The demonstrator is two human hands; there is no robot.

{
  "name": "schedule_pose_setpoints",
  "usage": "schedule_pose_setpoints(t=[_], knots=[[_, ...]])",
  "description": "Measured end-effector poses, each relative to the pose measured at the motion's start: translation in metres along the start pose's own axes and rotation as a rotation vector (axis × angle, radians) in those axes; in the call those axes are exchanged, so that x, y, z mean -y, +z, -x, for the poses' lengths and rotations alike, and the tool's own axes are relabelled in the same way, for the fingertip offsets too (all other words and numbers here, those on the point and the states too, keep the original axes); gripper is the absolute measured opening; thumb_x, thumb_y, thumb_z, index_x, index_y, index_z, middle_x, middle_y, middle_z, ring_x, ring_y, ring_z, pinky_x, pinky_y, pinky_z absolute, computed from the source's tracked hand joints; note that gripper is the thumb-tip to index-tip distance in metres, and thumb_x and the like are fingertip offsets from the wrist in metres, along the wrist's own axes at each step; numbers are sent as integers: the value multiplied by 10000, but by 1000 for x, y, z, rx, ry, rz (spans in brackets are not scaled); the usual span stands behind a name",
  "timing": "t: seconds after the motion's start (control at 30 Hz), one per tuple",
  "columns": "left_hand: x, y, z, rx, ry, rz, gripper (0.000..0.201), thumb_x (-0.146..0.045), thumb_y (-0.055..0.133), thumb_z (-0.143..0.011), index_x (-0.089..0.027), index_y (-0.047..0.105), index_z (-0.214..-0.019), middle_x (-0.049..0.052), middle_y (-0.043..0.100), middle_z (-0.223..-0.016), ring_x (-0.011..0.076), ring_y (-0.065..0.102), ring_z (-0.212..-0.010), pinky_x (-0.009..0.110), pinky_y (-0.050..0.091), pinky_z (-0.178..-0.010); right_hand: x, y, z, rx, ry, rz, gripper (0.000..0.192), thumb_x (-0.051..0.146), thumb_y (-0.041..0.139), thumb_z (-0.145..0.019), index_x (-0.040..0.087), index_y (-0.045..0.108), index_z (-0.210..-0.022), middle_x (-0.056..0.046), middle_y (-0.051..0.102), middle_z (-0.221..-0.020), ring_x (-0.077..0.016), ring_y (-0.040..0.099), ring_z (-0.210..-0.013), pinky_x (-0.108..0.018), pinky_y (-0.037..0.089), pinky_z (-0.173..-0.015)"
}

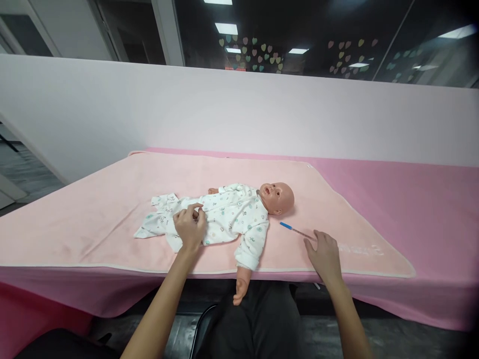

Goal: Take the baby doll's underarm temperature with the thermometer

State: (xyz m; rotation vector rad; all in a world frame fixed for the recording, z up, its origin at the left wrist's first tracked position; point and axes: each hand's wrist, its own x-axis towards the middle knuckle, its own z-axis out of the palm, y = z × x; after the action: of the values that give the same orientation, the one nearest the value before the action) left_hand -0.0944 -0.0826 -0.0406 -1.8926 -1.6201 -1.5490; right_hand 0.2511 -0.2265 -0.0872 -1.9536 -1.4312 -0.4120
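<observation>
A baby doll [277, 196] in a white patterned romper [224, 213] lies on its back on a pale pink blanket [112, 199], head to the right. One doll arm hangs over the table's front edge. My left hand [190, 224] rests on the romper near the doll's waist, fingers pinching the fabric. My right hand [325, 255] lies on the blanket to the right, fingertips touching the near end of a thin thermometer with a blue tip [295, 230], which lies beside the doll's head.
The blanket covers a table with a darker pink cloth [430, 199]. A white partition wall [239, 109] runs behind the table, with dark glass above it. A dark chair [202, 324] and my lap are below the front edge.
</observation>
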Motion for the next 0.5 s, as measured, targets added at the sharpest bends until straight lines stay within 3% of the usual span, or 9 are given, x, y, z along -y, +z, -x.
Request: schedule_pose_setpoints(t=[0.1, 0.27, 0.37, 0.5], knots=[[2, 1, -1, 28, -7, -1, 152, -218, 461, -798, -195, 607, -836, -31, 464, -521, 147, 483, -595, 326, 324, -794, -9, -3, 8, 96, -15, -40, 265, 339, 432, -821, 148, 614, -850, -117, 619, -914, -244, 535, -914, -384, 403, -831], [-2, -2, -2, 73, -61, 21, 158, -227, 463, -798, -197, 599, -870, -13, 507, -573, 171, 497, -651, 358, 334, -819, 15, -16, 12, 106, 103, -220, 274, 379, 433, -836, 166, 604, -820, -75, 642, -836, -209, 575, -813, -322, 424, -742], [-29, -25, 11, 39, -140, 135, 220, -279, 492, -802, -193, 565, -992, 55, 591, -877, 221, 516, -884, 390, 352, -856, 37, -30, 3, -8, 176, -280, 312, 434, 442, -832, 173, 612, -815, -66, 652, -832, -203, 589, -789, -293, 420, -690], [-86, -69, 50, 144, -158, 485, 420, -325, 432, -867, -250, 390, -1278, 74, 469, -1255, 228, 427, -1165, 396, 354, -957, 65, -46, -21, -81, 73, -319, 322, 491, 503, -799, 202, 638, -759, -24, 652, -755, -169, 589, -719, -260, 399, -681]])
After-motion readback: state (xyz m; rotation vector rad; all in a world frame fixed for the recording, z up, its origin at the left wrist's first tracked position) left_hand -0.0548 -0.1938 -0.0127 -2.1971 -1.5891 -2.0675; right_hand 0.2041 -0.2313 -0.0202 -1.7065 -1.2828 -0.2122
